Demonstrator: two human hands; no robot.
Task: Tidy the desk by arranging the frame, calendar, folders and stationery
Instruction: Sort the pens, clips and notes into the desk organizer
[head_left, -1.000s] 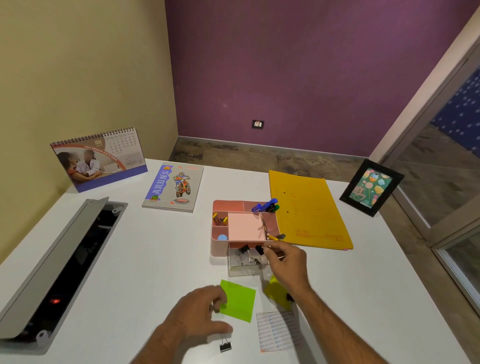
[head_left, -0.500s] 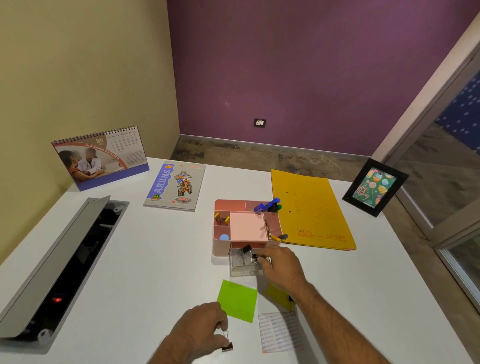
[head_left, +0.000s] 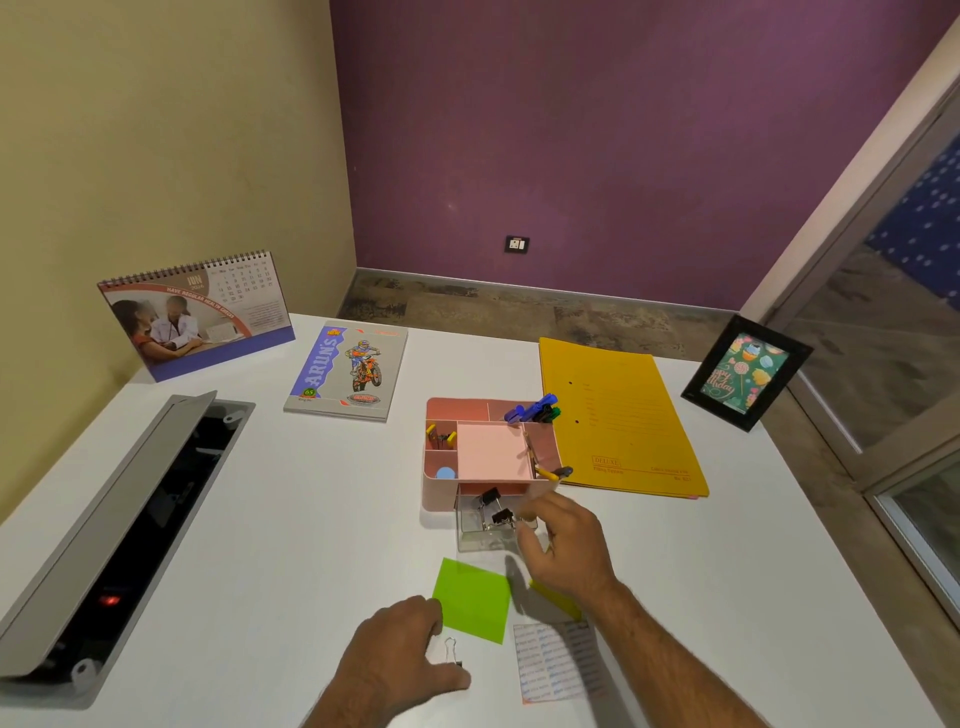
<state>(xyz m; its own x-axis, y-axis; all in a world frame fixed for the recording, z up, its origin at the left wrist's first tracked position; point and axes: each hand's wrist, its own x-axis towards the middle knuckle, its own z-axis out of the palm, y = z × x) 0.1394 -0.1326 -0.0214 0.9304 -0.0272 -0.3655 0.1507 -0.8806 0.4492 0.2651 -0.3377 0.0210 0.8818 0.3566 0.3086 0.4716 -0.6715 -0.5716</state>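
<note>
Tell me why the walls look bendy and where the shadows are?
Head view: wide lens curves the door frame and desk edges; the right hand casts a soft shadow over the green note; the drawer is slightly blurred.

office; white desk (head_left: 291, 519); calendar (head_left: 197, 312); folder (head_left: 618, 415); organiser (head_left: 488, 452)

Two bare forearms come into view from the bottom edge — no sleeves, no cuffs showing anywhere along them. Both arms carry visible hair, thicker on the right forearm (head_left: 670, 644). The left hand (head_left: 400, 660) and the right hand (head_left: 566, 545) wear nothing — no rings, no gloves, and neither wrist has a watch or a band. The left forearm (head_left: 332, 719) shows only a short stretch above the picture's edge. Fingernails are too small to make out
</note>
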